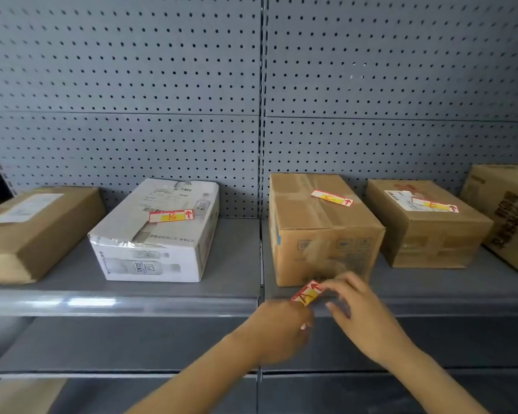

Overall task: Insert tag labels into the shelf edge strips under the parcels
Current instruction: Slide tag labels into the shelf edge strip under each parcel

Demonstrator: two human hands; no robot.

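Note:
Both hands pinch one red, white and yellow tag label (306, 294) marked with a red letter and arrow. It is tilted, just above the clear shelf edge strip (126, 306), in front of the middle brown parcel (320, 234). My left hand (281, 327) grips its lower left end. My right hand (359, 312) holds its upper right end by the fingertips. Three more tag labels lie on parcels: tag B (171, 216) on the white parcel (159, 234), a tag (332, 198) on the middle brown parcel, another tag (434, 204) on the smaller brown parcel (425, 228).
A brown parcel (33, 231) sits at the far left and a printed brown box (506, 213) at the far right. Grey pegboard (251, 85) backs the shelf. A lower grey shelf (102, 345) lies beneath my arms.

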